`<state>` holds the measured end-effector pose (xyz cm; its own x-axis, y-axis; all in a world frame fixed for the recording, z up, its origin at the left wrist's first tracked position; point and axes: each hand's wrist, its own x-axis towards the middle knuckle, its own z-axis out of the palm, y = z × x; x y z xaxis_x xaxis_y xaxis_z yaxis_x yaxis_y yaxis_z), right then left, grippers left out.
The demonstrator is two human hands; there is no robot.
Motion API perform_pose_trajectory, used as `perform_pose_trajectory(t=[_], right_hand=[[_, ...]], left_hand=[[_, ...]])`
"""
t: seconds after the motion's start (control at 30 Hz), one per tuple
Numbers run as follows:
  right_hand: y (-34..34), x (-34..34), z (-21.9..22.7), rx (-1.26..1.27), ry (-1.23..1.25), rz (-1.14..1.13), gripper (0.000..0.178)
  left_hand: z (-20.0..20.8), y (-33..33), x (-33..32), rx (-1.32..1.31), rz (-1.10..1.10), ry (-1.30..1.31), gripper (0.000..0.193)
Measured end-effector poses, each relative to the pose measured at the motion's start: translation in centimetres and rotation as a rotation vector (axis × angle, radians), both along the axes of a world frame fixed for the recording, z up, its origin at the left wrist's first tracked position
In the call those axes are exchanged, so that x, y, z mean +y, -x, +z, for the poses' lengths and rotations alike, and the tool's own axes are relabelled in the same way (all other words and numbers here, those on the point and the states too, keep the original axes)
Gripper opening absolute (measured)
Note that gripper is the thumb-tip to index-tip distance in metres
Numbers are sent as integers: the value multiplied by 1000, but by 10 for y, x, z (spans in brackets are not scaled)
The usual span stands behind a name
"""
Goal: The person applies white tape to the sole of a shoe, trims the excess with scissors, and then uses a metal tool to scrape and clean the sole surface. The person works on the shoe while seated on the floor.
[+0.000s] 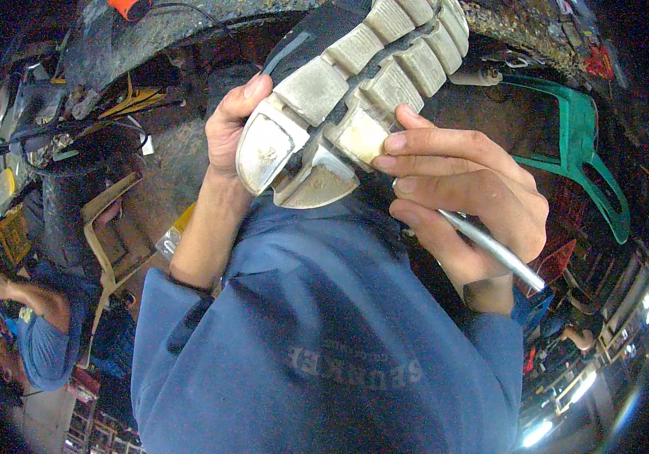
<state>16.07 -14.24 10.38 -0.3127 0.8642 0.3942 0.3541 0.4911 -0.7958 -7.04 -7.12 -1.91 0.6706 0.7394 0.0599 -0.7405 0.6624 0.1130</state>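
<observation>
A shoe (355, 83) with a worn, off-white lugged sole and a dark upper is held sole-up in front of me. My left hand (228, 125) grips its heel end from the left, thumb on the sole's edge. My right hand (461, 193) presses its fingertips against the sole's right side and also clasps a thin silver metal tool (495, 250) that sticks out down and to the right. Below the shoe is my blue shirt (324, 333).
A green plastic frame (585, 159) stands at the right. Left of me are a tan wooden frame (109, 242) and dark clutter with cables. Another person in a blue shirt (41, 333) sits at the lower left. Bright lamps glare at the lower right.
</observation>
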Motion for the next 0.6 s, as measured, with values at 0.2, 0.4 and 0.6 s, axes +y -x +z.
perform_pose_trajectory(t=[0.2,0.4,0.6], right_hand=[[-1,0,0,3,5,10,17],[-2,0,-1,-4,-17,15,16],[-2,1,-2,7,-28,25,16]], left_hand=[[0,-1,2,-50,-24,-9,51],[-3,1,2,-46,-33,-22,52],[-2,1,2,-74,-55,11,53]])
